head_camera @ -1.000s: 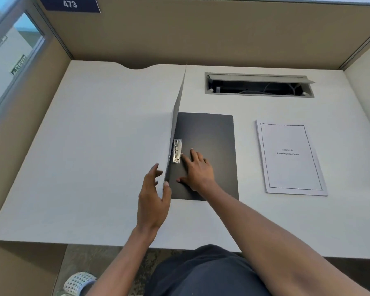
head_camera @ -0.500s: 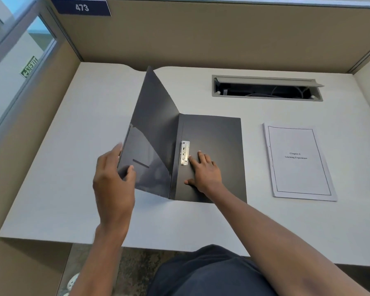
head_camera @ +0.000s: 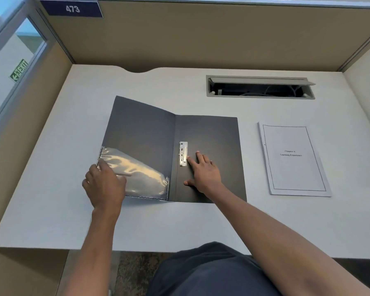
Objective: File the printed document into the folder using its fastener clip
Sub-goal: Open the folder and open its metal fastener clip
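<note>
A dark grey folder [head_camera: 214, 133] lies open on the white desk. Its front cover [head_camera: 137, 129] rests nearly flat on the left, with a shiny clear pocket [head_camera: 141, 174] at its lower part. A metal fastener clip [head_camera: 183, 153] sits just right of the spine. My left hand [head_camera: 104, 184] holds the cover's lower left edge. My right hand [head_camera: 203, 173] presses flat on the back panel, fingertips beside the clip. The printed document [head_camera: 293, 159], a white stapled stack titled "Chapter 6", lies to the right of the folder, apart from it.
An open cable tray [head_camera: 259, 87] is set into the desk [head_camera: 51, 189] at the back right. Beige partition walls [head_camera: 201, 35] enclose the desk on three sides. The front edge runs just above my lap.
My left hand has swung the front cover from upright down to the left until it is nearly flat. My right hand has stayed pressed beside the clip.
</note>
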A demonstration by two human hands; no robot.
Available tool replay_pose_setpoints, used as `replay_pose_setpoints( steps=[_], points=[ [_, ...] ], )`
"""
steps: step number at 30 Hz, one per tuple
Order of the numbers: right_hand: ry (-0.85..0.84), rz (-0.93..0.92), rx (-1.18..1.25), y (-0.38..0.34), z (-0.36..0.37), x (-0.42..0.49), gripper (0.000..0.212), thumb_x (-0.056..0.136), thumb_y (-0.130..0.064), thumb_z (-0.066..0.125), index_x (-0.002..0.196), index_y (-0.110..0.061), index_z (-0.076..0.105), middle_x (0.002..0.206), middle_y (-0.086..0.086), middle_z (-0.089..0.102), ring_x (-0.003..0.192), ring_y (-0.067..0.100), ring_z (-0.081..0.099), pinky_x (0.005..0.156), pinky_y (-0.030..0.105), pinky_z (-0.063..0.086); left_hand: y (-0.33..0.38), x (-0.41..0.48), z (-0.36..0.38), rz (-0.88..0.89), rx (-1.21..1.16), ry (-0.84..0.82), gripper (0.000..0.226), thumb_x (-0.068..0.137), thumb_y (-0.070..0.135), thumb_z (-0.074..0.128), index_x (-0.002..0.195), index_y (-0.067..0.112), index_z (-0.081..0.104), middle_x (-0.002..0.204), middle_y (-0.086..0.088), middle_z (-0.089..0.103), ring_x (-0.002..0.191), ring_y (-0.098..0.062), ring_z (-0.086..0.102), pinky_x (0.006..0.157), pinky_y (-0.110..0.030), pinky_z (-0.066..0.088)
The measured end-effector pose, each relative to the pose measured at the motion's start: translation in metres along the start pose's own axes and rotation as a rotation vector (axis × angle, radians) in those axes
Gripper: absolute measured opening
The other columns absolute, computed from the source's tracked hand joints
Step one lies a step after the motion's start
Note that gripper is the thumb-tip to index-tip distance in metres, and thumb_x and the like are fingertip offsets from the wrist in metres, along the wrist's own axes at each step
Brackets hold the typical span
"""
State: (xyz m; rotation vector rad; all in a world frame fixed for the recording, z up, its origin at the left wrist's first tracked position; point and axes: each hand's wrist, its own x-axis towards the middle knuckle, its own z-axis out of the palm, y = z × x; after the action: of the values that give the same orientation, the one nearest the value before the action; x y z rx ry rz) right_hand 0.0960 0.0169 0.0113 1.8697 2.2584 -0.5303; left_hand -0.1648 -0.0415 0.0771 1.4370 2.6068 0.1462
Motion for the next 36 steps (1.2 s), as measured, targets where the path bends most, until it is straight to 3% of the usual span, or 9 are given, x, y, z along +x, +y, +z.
replay_pose_setpoints(
  steps=[4,7,10,13,17,21,24,30,36],
  points=[
    [-0.002,0.003,-0.006,0.0,0.001,0.001,0.09,0.08,-0.061,0.073,0.152,-0.03,0.03,0.166,0.01,0.02,0.151,0.029,0.025,0.119,0.044,0.032,0.001,0.001,0.027,-0.043,-0.002,-0.091,0.068,0.088,0.019,0.068,0.144,-0.007,0.041,0.154,-0.037,0.032,0.149,-0.046,0.028,0.121,-0.053,0.026],
    [-0.003,0.002,-0.014,-0.001,0.001,0.003,0.089,0.08,-0.062,0.073,0.152,-0.029,0.03,0.166,0.01,0.019,0.151,0.029,0.025,0.118,0.044,0.033,0.001,0.002,0.043,-0.044,-0.009,-0.148,0.075,0.094,0.027,0.066,0.152,-0.007,0.033,0.162,-0.033,0.025,0.154,-0.043,0.019,0.125,-0.05,0.019],
    [-0.006,-0.001,-0.023,0.0,0.002,0.003,0.09,0.081,-0.063,0.072,0.152,-0.029,0.029,0.167,0.01,0.018,0.151,0.029,0.025,0.118,0.044,0.034,0.01,0.001,0.053,-0.036,-0.019,-0.223,0.074,0.096,0.029,0.064,0.153,-0.006,0.032,0.164,-0.03,0.023,0.154,-0.041,0.02,0.126,-0.048,0.021],
    [-0.006,-0.002,-0.029,0.0,0.002,0.004,0.09,0.081,-0.063,0.071,0.153,-0.029,0.029,0.167,0.01,0.018,0.151,0.028,0.024,0.118,0.044,0.033,0.032,-0.005,0.06,0.05,-0.013,-0.23,0.059,0.097,0.017,0.061,0.148,-0.005,0.041,0.161,-0.025,0.029,0.145,-0.039,0.033,0.116,-0.043,0.036],
    [0.0,-0.006,-0.029,0.001,0.002,0.004,0.089,0.081,-0.063,0.072,0.152,-0.029,0.031,0.167,0.01,0.019,0.151,0.028,0.024,0.117,0.044,0.034,0.064,-0.008,0.067,0.183,-0.224,-0.231,0.039,0.09,-0.003,0.054,0.129,-0.001,0.056,0.133,-0.016,0.044,0.121,-0.034,0.048,0.099,-0.043,0.05],
    [0.002,-0.003,-0.038,0.0,0.002,0.004,0.09,0.081,-0.064,0.071,0.153,-0.029,0.03,0.167,0.009,0.019,0.151,0.028,0.024,0.117,0.043,0.034,0.092,-0.002,0.075,0.282,-0.285,-0.4,0.074,0.09,0.019,0.074,0.154,0.011,0.039,0.133,-0.011,0.039,0.12,-0.03,0.05,0.107,-0.039,0.046],
    [0.002,-0.005,-0.034,0.001,0.003,0.006,0.091,0.081,-0.064,0.071,0.154,-0.029,0.029,0.168,0.009,0.018,0.152,0.028,0.023,0.118,0.044,0.033,0.108,0.007,0.079,0.299,-0.193,-0.461,0.095,0.084,0.042,0.079,0.161,0.027,0.025,0.136,-0.011,0.041,0.126,-0.031,0.049,0.106,-0.049,0.046],
    [-0.042,-0.018,-0.016,0.006,-0.002,0.01,0.094,0.08,-0.063,0.073,0.156,-0.03,0.028,0.166,0.007,0.02,0.151,0.027,0.024,0.119,0.044,0.034,0.124,0.015,0.087,0.24,-0.088,-0.529,0.111,0.074,0.053,0.085,0.16,0.038,0.018,0.141,-0.012,0.037,0.135,-0.032,0.038,0.1,-0.056,0.044],
    [-0.031,0.1,0.228,-0.002,-0.022,0.032,0.066,0.09,-0.05,0.067,0.144,-0.016,0.047,0.146,0.008,0.044,0.138,0.027,0.041,0.106,0.043,0.046,0.128,0.007,0.092,0.231,-0.045,-0.464,0.111,0.073,0.056,0.084,0.16,0.037,0.017,0.141,-0.012,0.039,0.135,-0.033,0.038,0.098,-0.056,0.044]
  ],
)
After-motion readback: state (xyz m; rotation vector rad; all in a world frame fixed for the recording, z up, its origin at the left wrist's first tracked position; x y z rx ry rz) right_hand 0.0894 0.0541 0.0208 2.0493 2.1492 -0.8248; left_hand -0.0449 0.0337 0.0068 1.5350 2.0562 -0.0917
